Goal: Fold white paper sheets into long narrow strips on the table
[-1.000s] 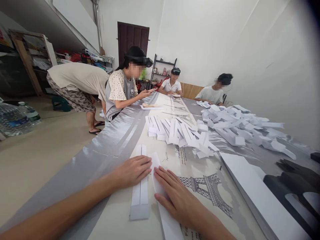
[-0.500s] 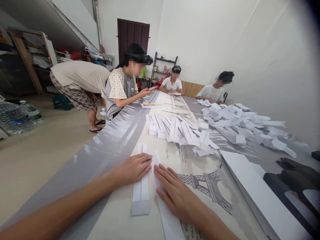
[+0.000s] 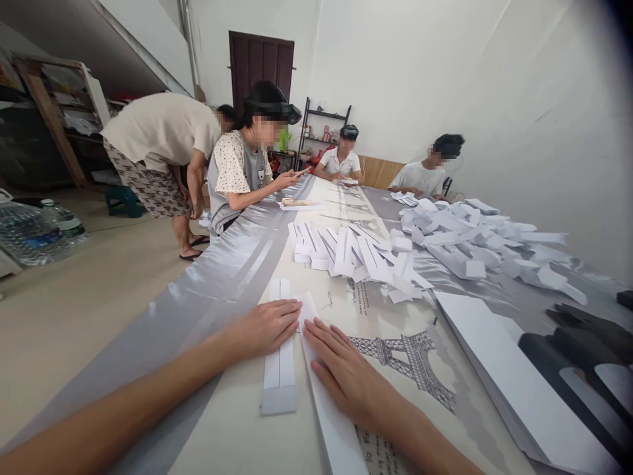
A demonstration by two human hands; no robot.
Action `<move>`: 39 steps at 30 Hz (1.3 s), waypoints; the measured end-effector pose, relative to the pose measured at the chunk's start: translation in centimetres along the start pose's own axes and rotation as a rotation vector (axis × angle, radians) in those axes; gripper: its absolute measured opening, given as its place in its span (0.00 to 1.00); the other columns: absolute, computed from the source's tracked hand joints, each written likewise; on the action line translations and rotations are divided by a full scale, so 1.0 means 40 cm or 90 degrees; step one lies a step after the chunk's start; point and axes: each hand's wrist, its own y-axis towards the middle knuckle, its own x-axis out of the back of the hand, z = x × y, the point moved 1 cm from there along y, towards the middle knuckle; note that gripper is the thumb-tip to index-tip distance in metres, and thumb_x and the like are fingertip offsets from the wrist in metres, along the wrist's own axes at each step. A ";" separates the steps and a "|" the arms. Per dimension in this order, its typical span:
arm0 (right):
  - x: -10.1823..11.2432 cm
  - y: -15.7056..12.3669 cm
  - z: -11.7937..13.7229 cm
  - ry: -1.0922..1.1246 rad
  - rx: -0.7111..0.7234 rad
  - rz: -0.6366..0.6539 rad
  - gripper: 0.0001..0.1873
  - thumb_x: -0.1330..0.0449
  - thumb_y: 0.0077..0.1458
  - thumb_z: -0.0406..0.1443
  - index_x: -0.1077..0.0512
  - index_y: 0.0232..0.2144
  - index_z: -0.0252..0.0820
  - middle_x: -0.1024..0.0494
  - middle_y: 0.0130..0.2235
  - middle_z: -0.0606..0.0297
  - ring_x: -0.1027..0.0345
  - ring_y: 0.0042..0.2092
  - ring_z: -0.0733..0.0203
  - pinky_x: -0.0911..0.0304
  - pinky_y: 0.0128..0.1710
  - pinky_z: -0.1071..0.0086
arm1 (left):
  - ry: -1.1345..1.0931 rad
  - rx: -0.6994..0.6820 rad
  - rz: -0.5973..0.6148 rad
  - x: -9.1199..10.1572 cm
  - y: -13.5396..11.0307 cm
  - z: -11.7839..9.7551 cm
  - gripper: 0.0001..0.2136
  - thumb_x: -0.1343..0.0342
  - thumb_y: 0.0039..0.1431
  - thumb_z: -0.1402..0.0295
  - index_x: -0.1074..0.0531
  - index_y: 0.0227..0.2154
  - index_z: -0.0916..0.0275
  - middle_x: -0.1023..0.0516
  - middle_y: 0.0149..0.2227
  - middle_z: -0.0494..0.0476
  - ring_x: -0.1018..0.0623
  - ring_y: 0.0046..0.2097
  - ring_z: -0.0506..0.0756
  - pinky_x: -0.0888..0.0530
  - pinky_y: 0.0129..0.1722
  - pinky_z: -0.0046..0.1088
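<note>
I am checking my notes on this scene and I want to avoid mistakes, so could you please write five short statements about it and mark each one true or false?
1. The right hand lies on a long white paper. True.
2. The left hand is held high above all the papers. False: the left hand lies across a paper strip with a dark lengthwise line.
3. In the picture, the larger paper heap is right of the smaller pile. True.
4. The printed tower is bright red. False: the printed tower is dark grey.
5. A dark green stool stands on the floor. True.
</note>
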 end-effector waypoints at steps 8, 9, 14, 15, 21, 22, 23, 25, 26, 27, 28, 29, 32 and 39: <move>0.009 -0.014 -0.001 0.035 -0.043 0.022 0.28 0.57 0.73 0.41 0.53 0.72 0.47 0.50 0.72 0.66 0.60 0.73 0.55 0.57 0.72 0.50 | -0.015 0.023 -0.007 0.002 0.002 -0.004 0.16 0.56 0.73 0.67 0.23 0.49 0.65 0.22 0.56 0.63 0.23 0.57 0.60 0.27 0.59 0.39; 0.004 -0.015 -0.003 0.024 -0.037 0.021 0.29 0.57 0.73 0.41 0.54 0.72 0.47 0.51 0.72 0.66 0.60 0.73 0.55 0.57 0.72 0.50 | -0.010 0.027 -0.001 0.004 0.004 -0.006 0.16 0.56 0.73 0.67 0.23 0.49 0.65 0.22 0.56 0.63 0.23 0.57 0.60 0.27 0.59 0.39; -0.016 -0.017 -0.008 -0.037 -0.003 0.011 0.30 0.57 0.73 0.38 0.56 0.72 0.44 0.53 0.73 0.65 0.62 0.73 0.55 0.56 0.72 0.50 | 0.007 0.031 0.026 0.016 0.011 -0.012 0.16 0.54 0.73 0.66 0.22 0.46 0.66 0.22 0.55 0.64 0.23 0.56 0.61 0.27 0.58 0.40; -0.017 -0.018 -0.007 -0.048 0.001 0.010 0.30 0.57 0.73 0.38 0.57 0.72 0.43 0.53 0.73 0.64 0.62 0.73 0.55 0.55 0.72 0.49 | 0.006 0.031 0.025 0.018 0.012 -0.012 0.15 0.54 0.73 0.65 0.22 0.46 0.66 0.22 0.54 0.64 0.22 0.56 0.61 0.26 0.57 0.40; -0.023 -0.018 0.000 -0.099 0.022 -0.003 0.31 0.57 0.72 0.36 0.59 0.73 0.43 0.53 0.73 0.63 0.62 0.73 0.54 0.54 0.71 0.50 | 0.010 0.026 0.037 0.018 0.011 -0.011 0.15 0.53 0.72 0.64 0.23 0.46 0.66 0.22 0.55 0.64 0.22 0.56 0.62 0.26 0.56 0.40; -0.024 -0.018 0.001 -0.101 0.025 -0.010 0.31 0.57 0.72 0.36 0.59 0.73 0.43 0.52 0.73 0.63 0.62 0.73 0.54 0.54 0.71 0.50 | 0.016 0.028 0.044 0.017 0.011 -0.012 0.15 0.52 0.72 0.63 0.23 0.46 0.67 0.23 0.56 0.65 0.22 0.55 0.62 0.26 0.56 0.41; -0.024 -0.019 0.002 -0.100 0.026 -0.016 0.31 0.56 0.72 0.36 0.60 0.73 0.44 0.52 0.73 0.63 0.62 0.73 0.54 0.54 0.71 0.50 | 0.023 0.030 0.052 0.017 0.010 -0.013 0.15 0.52 0.72 0.63 0.23 0.46 0.67 0.23 0.56 0.65 0.22 0.55 0.63 0.26 0.56 0.41; -0.022 -0.020 0.003 -0.089 0.021 -0.023 0.31 0.56 0.72 0.36 0.59 0.73 0.44 0.51 0.73 0.63 0.61 0.73 0.54 0.53 0.71 0.49 | 0.036 0.033 0.061 0.017 0.011 -0.016 0.16 0.50 0.71 0.61 0.23 0.46 0.68 0.23 0.56 0.66 0.22 0.55 0.64 0.25 0.54 0.41; -0.019 -0.021 0.004 -0.079 0.015 -0.023 0.31 0.55 0.72 0.37 0.58 0.72 0.45 0.51 0.73 0.63 0.61 0.73 0.54 0.53 0.71 0.49 | 0.041 0.034 0.061 0.017 0.011 -0.017 0.16 0.50 0.71 0.60 0.23 0.46 0.68 0.23 0.56 0.66 0.22 0.54 0.64 0.25 0.54 0.41; -0.015 -0.022 0.006 -0.065 0.007 -0.022 0.30 0.55 0.72 0.37 0.56 0.72 0.45 0.50 0.72 0.63 0.60 0.73 0.53 0.52 0.71 0.49 | 0.045 0.034 0.062 0.018 0.012 -0.018 0.17 0.50 0.71 0.59 0.23 0.46 0.67 0.23 0.56 0.66 0.22 0.54 0.64 0.26 0.54 0.41; -0.009 -0.024 0.008 -0.047 -0.004 -0.019 0.30 0.54 0.72 0.38 0.54 0.72 0.45 0.50 0.72 0.63 0.60 0.73 0.53 0.52 0.71 0.49 | 0.048 0.034 0.063 0.019 0.012 -0.018 0.18 0.50 0.71 0.57 0.23 0.46 0.67 0.23 0.56 0.66 0.22 0.54 0.64 0.26 0.54 0.41; -0.003 -0.026 0.010 -0.026 -0.020 -0.016 0.29 0.54 0.72 0.39 0.52 0.72 0.46 0.50 0.72 0.63 0.60 0.73 0.53 0.52 0.70 0.49 | 0.052 0.035 0.065 0.019 0.013 -0.018 0.19 0.50 0.71 0.56 0.23 0.46 0.67 0.23 0.56 0.65 0.22 0.54 0.64 0.26 0.55 0.40; 0.008 -0.031 0.014 0.036 -0.077 -0.019 0.27 0.56 0.73 0.41 0.49 0.71 0.46 0.50 0.72 0.65 0.59 0.73 0.56 0.48 0.70 0.53 | 0.054 0.034 0.069 0.017 0.012 -0.014 0.21 0.52 0.71 0.54 0.23 0.46 0.67 0.23 0.56 0.65 0.22 0.54 0.63 0.26 0.55 0.39; -0.026 -0.036 0.014 -0.065 -0.031 -0.001 0.29 0.57 0.72 0.36 0.54 0.72 0.39 0.54 0.73 0.61 0.64 0.73 0.55 0.56 0.71 0.49 | 0.061 0.043 0.075 0.008 0.014 -0.006 0.22 0.53 0.72 0.52 0.23 0.44 0.65 0.23 0.56 0.63 0.22 0.54 0.61 0.27 0.54 0.36</move>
